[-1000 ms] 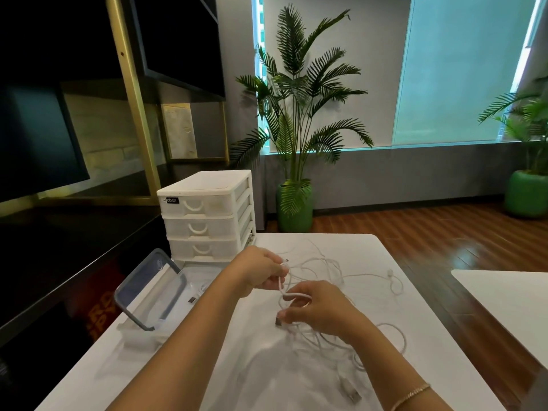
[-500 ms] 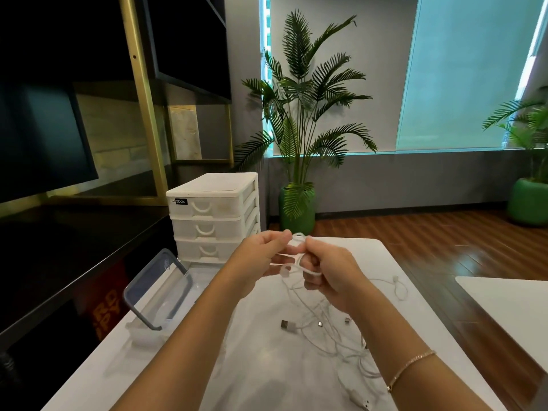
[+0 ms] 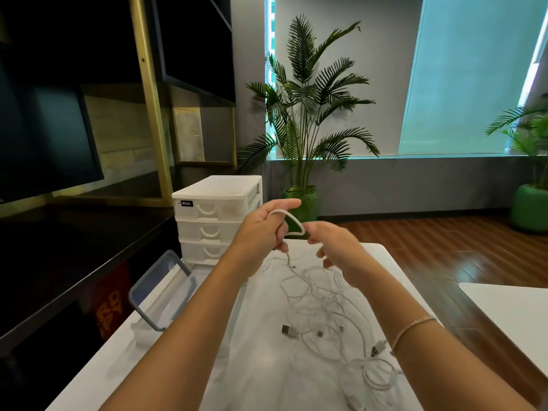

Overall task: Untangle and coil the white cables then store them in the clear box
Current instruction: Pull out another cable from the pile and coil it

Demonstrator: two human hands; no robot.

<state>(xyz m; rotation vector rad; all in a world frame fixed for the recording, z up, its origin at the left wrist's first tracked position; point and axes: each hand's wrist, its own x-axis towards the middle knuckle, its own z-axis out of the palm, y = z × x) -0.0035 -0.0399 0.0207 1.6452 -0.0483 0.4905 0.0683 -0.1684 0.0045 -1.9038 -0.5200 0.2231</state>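
A tall palm in a green pot [image 3: 299,203] stands against the far grey wall [image 3: 341,69], beside a frosted window [image 3: 468,75] glowing pale teal. Reddish wooden floorboards [image 3: 430,250] gleam right; dark gold-framed shelving [image 3: 148,93] rises left.

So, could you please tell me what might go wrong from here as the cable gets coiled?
1. The left hand holds a loop of white cable whose tail runs down into the tangled pile on the table; pulling further could tighten knots.
2. Lifting may drag the loose USB plug and other cables along.
3. The right hand looks blurred and barely touches the loop, so the coil could spring open.
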